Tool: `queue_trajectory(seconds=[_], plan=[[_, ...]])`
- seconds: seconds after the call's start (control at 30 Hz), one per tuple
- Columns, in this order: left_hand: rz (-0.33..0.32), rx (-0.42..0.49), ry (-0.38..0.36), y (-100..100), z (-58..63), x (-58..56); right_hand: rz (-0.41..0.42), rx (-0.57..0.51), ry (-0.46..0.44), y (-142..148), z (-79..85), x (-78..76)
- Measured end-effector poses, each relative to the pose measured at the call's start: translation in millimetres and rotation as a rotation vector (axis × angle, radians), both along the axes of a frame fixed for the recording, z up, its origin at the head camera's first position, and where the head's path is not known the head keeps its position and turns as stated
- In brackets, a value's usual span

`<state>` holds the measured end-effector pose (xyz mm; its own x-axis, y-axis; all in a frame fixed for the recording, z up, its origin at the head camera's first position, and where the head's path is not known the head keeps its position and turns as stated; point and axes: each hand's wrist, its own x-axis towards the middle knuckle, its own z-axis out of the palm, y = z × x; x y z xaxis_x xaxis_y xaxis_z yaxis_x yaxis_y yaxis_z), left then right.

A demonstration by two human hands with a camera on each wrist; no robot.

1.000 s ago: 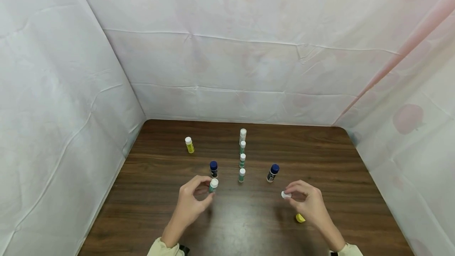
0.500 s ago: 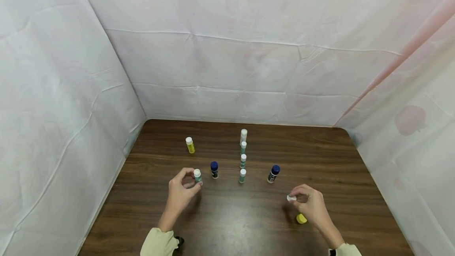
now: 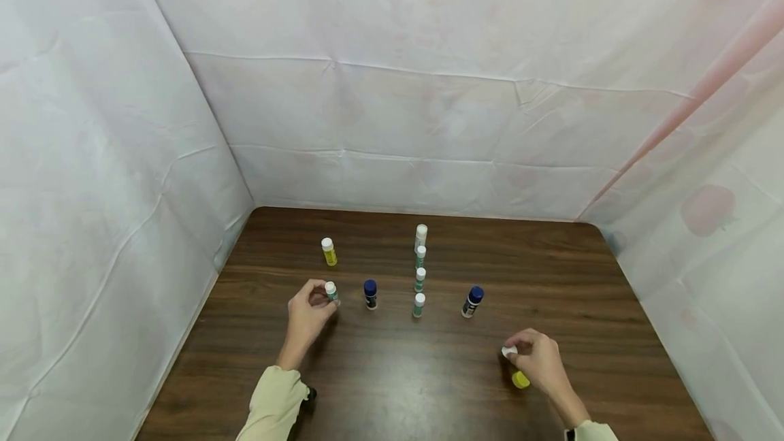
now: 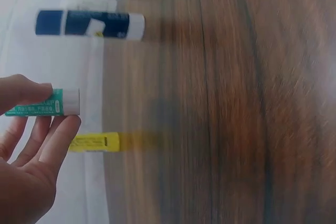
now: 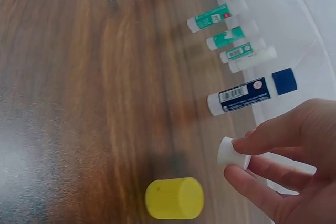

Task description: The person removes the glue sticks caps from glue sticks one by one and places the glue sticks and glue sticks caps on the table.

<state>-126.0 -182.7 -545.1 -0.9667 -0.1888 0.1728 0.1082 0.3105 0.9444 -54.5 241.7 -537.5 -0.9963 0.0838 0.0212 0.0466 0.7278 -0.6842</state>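
My left hand (image 3: pixel 307 317) grips a green glue stick (image 4: pixel 44 103) with a white cap between thumb and fingers, upright and off the tabletop at left. Behind it stands a yellow glue stick (image 3: pixel 330 253) with a white cap; to its right is a blue glue stick (image 3: pixel 370 295). At right, my right hand (image 3: pixel 542 363) pinches a small white cap (image 5: pixel 232 154) just above the table. Beside that hand, a yellow cap (image 5: pixel 174 199) rests on the wood. Another blue glue stick (image 5: pixel 247 94) stands beyond the right hand.
On the brown wooden table (image 3: pixel 392 373), several glue sticks stand upright in a column at the middle, green ones (image 3: pixel 419 306) in front and a white one (image 3: pixel 420 237) at the back. Pale cloth (image 3: pixel 392 114) hangs behind and at both sides.
My left hand has carried the green glue stick left and away from me, past the near blue one. The right hand with the white cap has moved slightly right and nearer to me.
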Motion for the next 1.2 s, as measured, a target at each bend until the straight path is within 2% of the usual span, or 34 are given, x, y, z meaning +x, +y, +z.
queue_trajectory(seconds=[0.03,0.2,0.5,0.63,0.8,0.93,1.2], plan=[[0.014,-0.011,0.003,-2,-6.0,-5.6,-0.004,0.008,0.009,1,-2.0,-0.3],[0.043,-0.046,-0.007,-10,-13.9,-24.2,-0.012,0.025,0.054,3,-11.3,-0.7],[0.060,-0.100,-0.058,-19,-21.8,-41.4,-0.047,0.057,-0.059,6,-19.8,-0.5],[0.074,-0.145,-0.072,-22,-25.9,-45.0,-0.055,0.059,-0.059,6,-22.1,0.2],[0.092,-0.187,-0.119,-26,-33.8,-43.9,-0.048,0.046,-0.058,3,-23.8,2.0],[0.086,-0.182,-0.159,-28,-39.0,-44.3,-0.036,0.050,-0.061,1,-23.9,2.9],[0.087,-0.177,-0.168,-29,-41.4,-48.8,-0.052,0.051,-0.056,1,-23.0,2.6]])
